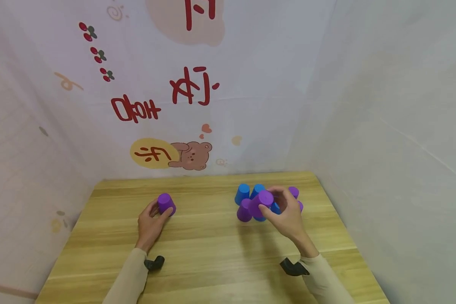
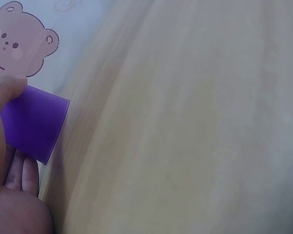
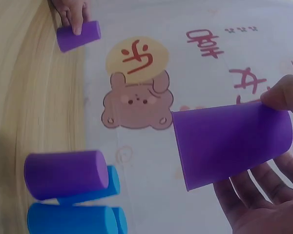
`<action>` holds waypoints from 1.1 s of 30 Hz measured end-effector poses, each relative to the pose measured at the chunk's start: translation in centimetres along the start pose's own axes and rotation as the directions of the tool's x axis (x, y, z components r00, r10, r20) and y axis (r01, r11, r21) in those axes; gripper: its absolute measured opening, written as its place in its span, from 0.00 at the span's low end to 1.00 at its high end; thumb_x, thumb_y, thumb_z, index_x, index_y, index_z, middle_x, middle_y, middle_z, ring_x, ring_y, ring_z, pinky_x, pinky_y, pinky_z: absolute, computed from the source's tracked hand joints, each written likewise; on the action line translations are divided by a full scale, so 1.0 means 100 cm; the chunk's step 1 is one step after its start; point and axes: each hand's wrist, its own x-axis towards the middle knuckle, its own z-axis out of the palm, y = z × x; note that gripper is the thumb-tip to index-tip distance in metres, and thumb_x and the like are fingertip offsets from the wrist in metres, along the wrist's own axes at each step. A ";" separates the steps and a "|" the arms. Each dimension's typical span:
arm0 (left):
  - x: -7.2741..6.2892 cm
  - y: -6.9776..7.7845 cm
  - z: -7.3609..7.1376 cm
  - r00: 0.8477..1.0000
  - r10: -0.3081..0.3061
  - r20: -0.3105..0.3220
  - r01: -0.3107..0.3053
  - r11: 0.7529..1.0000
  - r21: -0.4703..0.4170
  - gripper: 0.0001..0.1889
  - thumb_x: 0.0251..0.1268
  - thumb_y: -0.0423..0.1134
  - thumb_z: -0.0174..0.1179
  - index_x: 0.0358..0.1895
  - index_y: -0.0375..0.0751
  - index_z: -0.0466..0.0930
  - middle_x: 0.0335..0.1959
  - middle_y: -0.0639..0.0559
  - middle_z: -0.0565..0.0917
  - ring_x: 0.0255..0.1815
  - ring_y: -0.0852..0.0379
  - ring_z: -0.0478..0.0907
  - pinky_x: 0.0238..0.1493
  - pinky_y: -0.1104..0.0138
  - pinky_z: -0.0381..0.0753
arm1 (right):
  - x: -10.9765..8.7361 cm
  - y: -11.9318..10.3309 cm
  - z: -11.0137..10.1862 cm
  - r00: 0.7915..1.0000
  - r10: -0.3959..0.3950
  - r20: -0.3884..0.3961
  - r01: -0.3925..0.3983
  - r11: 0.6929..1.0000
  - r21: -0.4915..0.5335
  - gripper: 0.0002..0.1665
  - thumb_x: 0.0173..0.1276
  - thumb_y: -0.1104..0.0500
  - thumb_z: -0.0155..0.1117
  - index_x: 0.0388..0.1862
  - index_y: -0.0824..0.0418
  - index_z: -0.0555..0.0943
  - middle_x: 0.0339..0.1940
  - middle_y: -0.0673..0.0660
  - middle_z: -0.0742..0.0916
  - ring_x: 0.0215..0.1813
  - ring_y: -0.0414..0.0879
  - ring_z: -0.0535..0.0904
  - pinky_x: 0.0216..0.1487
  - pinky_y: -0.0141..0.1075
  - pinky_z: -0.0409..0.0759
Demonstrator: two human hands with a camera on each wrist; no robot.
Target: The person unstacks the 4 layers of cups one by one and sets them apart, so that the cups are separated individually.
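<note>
My left hand (image 1: 150, 226) grips an upside-down purple cup (image 1: 166, 204) at the left part of the table, thumb on one side and fingers on the other. In the left wrist view that purple cup (image 2: 34, 119) shows its rim low, close to the wood. With my right hand (image 1: 287, 215) I hold another purple cup (image 1: 261, 203), also bottom up, raised above a group of cups. The right wrist view shows the held purple cup (image 3: 229, 146) well apart from the standing purple cup (image 3: 63, 174) and blue cup (image 3: 68, 218).
On the right of the wooden table (image 1: 197, 253) stand blue cups (image 1: 243, 194), a purple cup (image 1: 245, 211) and more purple cups (image 1: 293, 192), partly hidden behind my right hand. White printed curtains (image 1: 251, 105) border the table at the back and sides.
</note>
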 end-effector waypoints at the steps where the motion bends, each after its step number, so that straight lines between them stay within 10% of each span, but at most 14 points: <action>1: 0.000 0.000 0.000 1.000 -0.002 0.001 0.002 1.000 -0.004 0.42 0.73 0.50 0.80 0.84 0.40 0.73 0.80 0.35 0.81 0.80 0.39 0.81 0.62 0.92 0.73 | -0.002 0.000 -0.004 1.000 0.001 -0.004 -0.001 1.000 0.000 0.30 0.63 0.80 0.77 0.63 0.73 0.79 0.58 0.60 0.86 0.59 0.36 0.87 0.66 0.26 0.89; 16: -0.002 -0.001 0.002 1.000 0.009 0.008 -0.009 1.000 0.009 0.40 0.75 0.48 0.79 0.84 0.39 0.73 0.80 0.35 0.81 0.79 0.39 0.81 0.68 0.87 0.75 | -0.028 0.004 -0.062 0.989 0.013 -0.145 -0.017 1.000 -0.026 0.31 0.60 0.86 0.73 0.62 0.82 0.76 0.59 0.52 0.87 0.60 0.36 0.87 0.64 0.23 0.89; 33: -0.001 -0.003 -0.001 1.000 0.006 0.012 -0.006 1.000 0.003 0.42 0.74 0.51 0.79 0.84 0.41 0.73 0.80 0.37 0.81 0.78 0.41 0.82 0.62 0.93 0.72 | -0.066 0.034 -0.096 0.932 0.230 -0.279 -0.290 0.936 -0.199 0.28 0.64 0.78 0.80 0.61 0.76 0.79 0.52 0.45 0.86 0.55 0.28 0.86 0.61 0.18 0.87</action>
